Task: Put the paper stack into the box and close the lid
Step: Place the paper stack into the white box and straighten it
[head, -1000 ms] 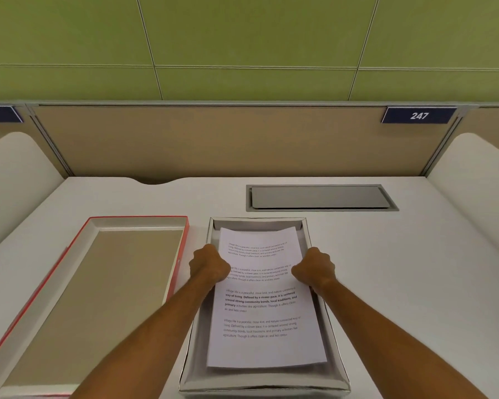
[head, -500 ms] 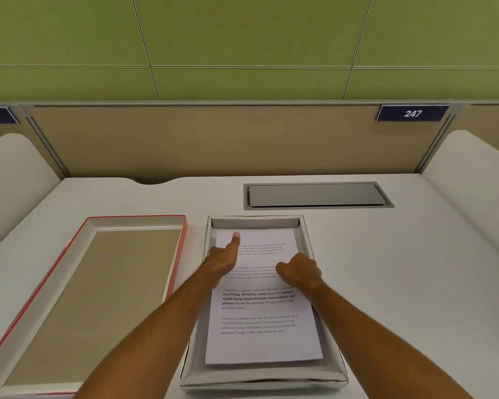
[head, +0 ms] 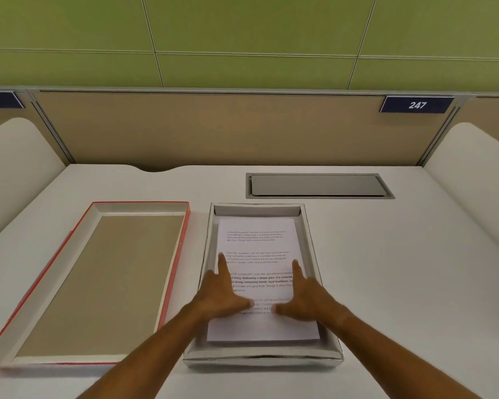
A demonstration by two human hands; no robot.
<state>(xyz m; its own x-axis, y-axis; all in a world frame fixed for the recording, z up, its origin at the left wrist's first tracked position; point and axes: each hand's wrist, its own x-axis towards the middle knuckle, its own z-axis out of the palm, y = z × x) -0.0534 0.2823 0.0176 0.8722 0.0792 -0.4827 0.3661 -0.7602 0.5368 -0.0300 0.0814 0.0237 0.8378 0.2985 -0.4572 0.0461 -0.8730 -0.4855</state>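
The pale grey table [head: 386, 269] carries everything. On its left part lies the red-edged cardboard lid [head: 98, 283], upside down with its brown inside showing, just beside the shallow grey-white cardboard box [head: 308, 223], which stands open at the middle. Behind the box, a grey rectangular cable hatch [head: 319, 185] is set into the table. The white printed paper stack [head: 257, 246] lies flat inside the box. Both hands are spread flat on the stack, gripping nothing: the left hand [head: 222, 295] at its left edge, the right hand [head: 306, 295] at its right edge, thumbs pointing toward each other.
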